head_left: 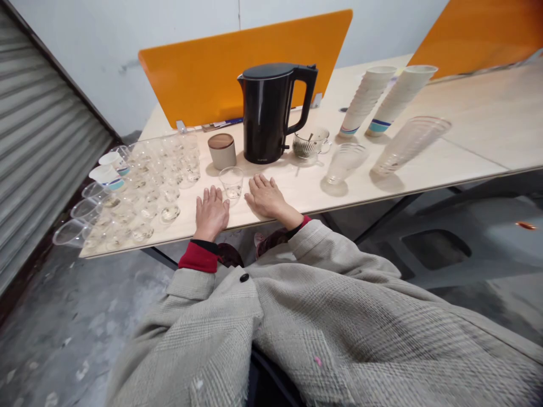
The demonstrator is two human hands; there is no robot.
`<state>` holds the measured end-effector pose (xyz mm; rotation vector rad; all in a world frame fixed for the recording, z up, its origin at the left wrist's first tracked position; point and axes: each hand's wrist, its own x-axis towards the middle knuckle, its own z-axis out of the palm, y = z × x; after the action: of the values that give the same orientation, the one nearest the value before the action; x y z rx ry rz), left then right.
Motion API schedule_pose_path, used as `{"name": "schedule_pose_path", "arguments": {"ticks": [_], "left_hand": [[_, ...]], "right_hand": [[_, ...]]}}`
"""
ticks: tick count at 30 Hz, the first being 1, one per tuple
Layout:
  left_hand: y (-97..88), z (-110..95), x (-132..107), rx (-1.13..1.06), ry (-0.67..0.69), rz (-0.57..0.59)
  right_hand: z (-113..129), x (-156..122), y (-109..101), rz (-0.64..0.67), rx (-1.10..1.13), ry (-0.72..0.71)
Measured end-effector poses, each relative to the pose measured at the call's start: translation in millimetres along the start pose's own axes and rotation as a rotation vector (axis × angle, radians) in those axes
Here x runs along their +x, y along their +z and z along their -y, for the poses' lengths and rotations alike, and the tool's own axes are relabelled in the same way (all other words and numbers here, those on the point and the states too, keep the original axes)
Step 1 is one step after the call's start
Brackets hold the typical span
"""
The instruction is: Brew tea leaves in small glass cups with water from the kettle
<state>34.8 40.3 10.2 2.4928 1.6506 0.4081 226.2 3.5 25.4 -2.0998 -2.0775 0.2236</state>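
Both palms rest flat on the pale wooden table, on either side of a clear plastic cup with dark bits at its bottom. My left hand, holding nothing, lies just left of the cup. To the cup's right is my right hand, also without anything in it. Behind the cup stands a grey canister with a wooden lid. A black electric kettle is beside it, lid down. Further right sits a ribbed glass cup holding dark green leaves and what looks like a spoon.
Many clear plastic cups with dark bits crowd the table's left end, with two paper cups among them. On the right lean stacks of paper cups and clear plastic cups. An orange divider stands behind.
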Motion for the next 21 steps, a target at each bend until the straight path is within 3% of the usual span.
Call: {"name": "schedule_pose_path", "arguments": {"ticks": [12, 21], "left_hand": [[-12.3, -11, -3, 0.197, -0.048, 0.123], [-11.7, -11, -3, 0.2, -0.04, 0.11]], "right_hand": [[-1, 2, 3, -0.018, -0.017, -0.012], [-1, 2, 3, -0.013, -0.022, -0.005]]}}
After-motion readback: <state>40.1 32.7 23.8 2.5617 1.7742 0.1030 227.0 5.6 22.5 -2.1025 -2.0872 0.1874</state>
